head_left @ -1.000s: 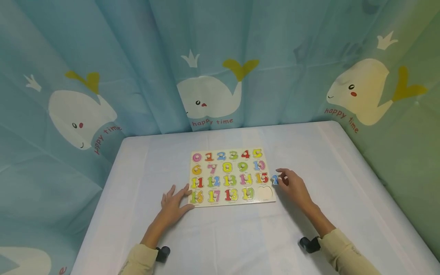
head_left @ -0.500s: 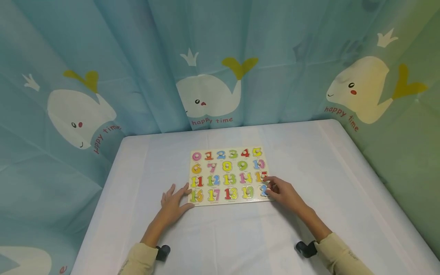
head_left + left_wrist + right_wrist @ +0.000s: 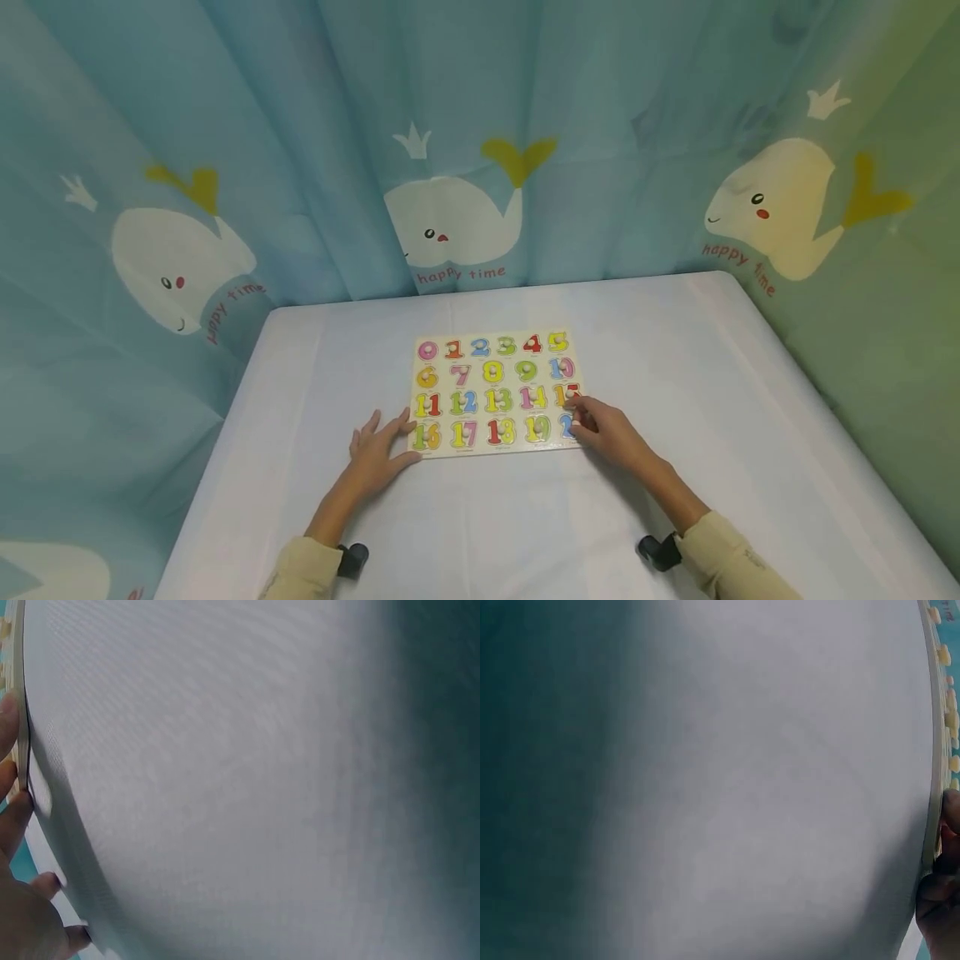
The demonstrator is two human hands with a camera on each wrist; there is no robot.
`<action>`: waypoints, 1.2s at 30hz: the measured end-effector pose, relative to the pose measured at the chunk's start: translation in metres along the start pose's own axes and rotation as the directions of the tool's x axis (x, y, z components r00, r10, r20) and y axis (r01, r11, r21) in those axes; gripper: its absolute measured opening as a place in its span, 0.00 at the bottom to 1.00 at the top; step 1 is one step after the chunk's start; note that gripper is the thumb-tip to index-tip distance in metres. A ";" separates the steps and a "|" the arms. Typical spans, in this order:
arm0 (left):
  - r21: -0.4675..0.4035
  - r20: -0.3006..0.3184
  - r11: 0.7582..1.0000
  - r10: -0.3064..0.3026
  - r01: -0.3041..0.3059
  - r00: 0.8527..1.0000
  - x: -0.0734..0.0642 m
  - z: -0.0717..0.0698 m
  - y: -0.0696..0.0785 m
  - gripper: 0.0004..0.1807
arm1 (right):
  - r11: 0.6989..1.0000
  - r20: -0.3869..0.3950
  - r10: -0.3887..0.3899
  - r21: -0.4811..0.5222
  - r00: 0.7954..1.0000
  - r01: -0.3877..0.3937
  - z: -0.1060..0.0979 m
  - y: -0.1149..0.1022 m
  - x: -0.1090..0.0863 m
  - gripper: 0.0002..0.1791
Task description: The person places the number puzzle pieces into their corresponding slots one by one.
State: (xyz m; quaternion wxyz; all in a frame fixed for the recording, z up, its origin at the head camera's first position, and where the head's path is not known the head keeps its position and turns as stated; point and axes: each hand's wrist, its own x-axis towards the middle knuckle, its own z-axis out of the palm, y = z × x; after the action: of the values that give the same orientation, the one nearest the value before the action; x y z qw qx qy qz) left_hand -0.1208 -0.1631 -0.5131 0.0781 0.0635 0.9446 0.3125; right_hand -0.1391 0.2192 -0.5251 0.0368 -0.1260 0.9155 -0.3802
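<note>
A number puzzle board (image 3: 472, 456) with knobbed pieces lies flat on the table. My left hand (image 3: 377, 458) rests at its lower left corner, fingers spread, with thumb and index finger touching the board's edge. In the left wrist view, the left fingers (image 3: 15, 821) meet the side of the board (image 3: 20, 667). At the lower right corner my right hand (image 3: 611, 433) pinches the number piece with the blue 2 (image 3: 566, 427) over the last slot. That hand covers the piece's right part, so whether it lies fully in the slot cannot be seen.
The table (image 3: 480, 525) has a white cloth. A blue curtain (image 3: 322, 167) with printed whales stands behind it and along the sides. A small black device (image 3: 658, 552) sits at the right wrist, another black device (image 3: 352, 560) at the left.
My right hand has carried the blue-2 piece from beside the board's right edge leftward onto the lower right slot, and still pinches it. My left hand stays at the board's corner.
</note>
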 end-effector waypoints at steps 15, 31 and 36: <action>-0.018 -0.001 1.000 0.014 -0.014 1.000 0.010 0.002 -0.006 0.28 | 0.998 -0.040 -0.066 0.000 0.997 0.066 0.007 0.010 0.005 0.20; -0.025 0.001 0.999 0.044 -0.044 0.999 0.024 0.004 -0.009 0.30 | 0.978 -0.127 0.117 0.186 0.985 -0.093 0.002 0.017 0.013 0.20; -0.029 -0.028 0.999 0.034 -0.035 0.999 0.027 0.006 -0.008 0.27 | 0.983 -0.183 0.106 0.165 0.977 -0.075 -0.005 0.019 0.019 0.20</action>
State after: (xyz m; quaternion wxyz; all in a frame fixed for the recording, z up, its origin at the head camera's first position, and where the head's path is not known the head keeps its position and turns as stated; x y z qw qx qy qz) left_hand -0.1467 -0.1612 -0.5260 0.0608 0.0744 0.9396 0.3286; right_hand -0.1619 0.2311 -0.5345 -0.0239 -0.0438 0.8868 -0.4595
